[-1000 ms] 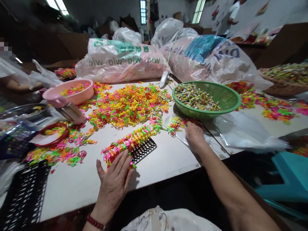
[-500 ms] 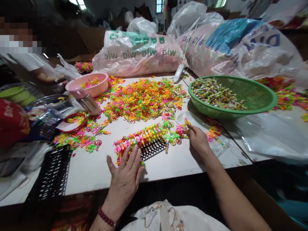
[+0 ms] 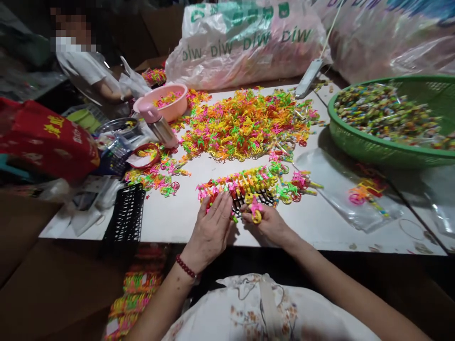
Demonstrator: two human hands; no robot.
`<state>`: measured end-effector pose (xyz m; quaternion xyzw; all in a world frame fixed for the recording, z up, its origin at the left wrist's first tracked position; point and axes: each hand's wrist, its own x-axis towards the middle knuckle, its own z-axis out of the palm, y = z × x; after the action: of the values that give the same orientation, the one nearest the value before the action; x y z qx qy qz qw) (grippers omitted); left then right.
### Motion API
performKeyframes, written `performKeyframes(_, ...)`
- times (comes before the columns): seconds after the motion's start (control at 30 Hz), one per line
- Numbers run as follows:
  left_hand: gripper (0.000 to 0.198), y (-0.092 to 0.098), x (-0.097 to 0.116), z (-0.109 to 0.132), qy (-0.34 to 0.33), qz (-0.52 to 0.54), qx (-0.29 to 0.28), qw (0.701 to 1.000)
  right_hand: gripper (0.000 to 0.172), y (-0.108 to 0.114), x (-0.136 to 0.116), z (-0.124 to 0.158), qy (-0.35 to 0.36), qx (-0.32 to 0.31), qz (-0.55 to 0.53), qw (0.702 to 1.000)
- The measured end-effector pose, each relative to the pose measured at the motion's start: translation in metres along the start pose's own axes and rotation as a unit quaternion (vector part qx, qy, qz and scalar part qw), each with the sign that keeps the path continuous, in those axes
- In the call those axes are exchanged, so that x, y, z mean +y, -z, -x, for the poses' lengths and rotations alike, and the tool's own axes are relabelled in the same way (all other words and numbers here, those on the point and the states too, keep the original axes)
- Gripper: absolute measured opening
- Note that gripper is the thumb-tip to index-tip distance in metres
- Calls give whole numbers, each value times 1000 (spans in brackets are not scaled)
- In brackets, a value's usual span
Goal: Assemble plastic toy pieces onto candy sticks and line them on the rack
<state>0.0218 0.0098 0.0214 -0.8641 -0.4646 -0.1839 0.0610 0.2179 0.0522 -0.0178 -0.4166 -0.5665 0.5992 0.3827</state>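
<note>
On the table, a black plastic rack (image 3: pixel 268 198) holds a tightly packed row of colourful toy bicycles (image 3: pixel 245 179). My left hand (image 3: pixel 210 229) lies with straight fingers over the left part of that row, pressing lightly on it. Between the fingers of my right hand (image 3: pixel 272 225) is a yellow and pink toy bicycle (image 3: pixel 255 208), just above the front of the rack. Several loose toys (image 3: pixel 300 182) with candy-filled tubes lie right of the rack. Behind it spreads a big heap of plastic toy bicycles (image 3: pixel 241 125).
A green basket (image 3: pixel 359 135) of candy tubes stands at right, with clear plastic bags (image 3: pixel 330 189) before it. At left are a pink basin (image 3: pixel 179 106), a flask (image 3: pixel 161 130) and an empty black rack (image 3: pixel 126 213). A person (image 3: pixel 88 71) works at far left.
My right hand has come left to the rack, bringing the toy bicycle with it. My left hand stays on the row. The view has tilted down and shifted left.
</note>
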Motion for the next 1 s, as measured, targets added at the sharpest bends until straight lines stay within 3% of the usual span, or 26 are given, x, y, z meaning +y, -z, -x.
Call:
performKeyframes(0.1, 71, -1, -1, 1, 2, 12, 11, 1000, 13, -13, 11, -8, 169, -4, 175, 970)
performKeyframes(0.2, 72, -1, -2, 1, 3, 18, 8, 1000, 15, -19, 22, -15, 233, -10, 252, 939)
performKeyframes(0.33, 72, 0, -2, 1, 2, 21, -2, 1000, 16, -19, 29, -20, 247, -20, 293, 923)
performKeyframes(0.6, 63, 3, -1, -3, -11, 0, -16, 1000, 16, -8, 6, -27, 214, -118, 346, 906)
performKeyframes(0.73, 49, 3, 0, -7, -34, -12, -34, 999, 20, -9, 10, -29, 173, -107, 358, 911)
performKeyframes(0.9, 48, 1, 4, -7, -9, -27, -23, 999, 21, -11, 25, -22, 235, -39, 327, 915)
performKeyframes(1.0, 49, -1, 7, -5, 2, -30, -11, 999, 19, -12, 26, -22, 253, -50, 326, 909)
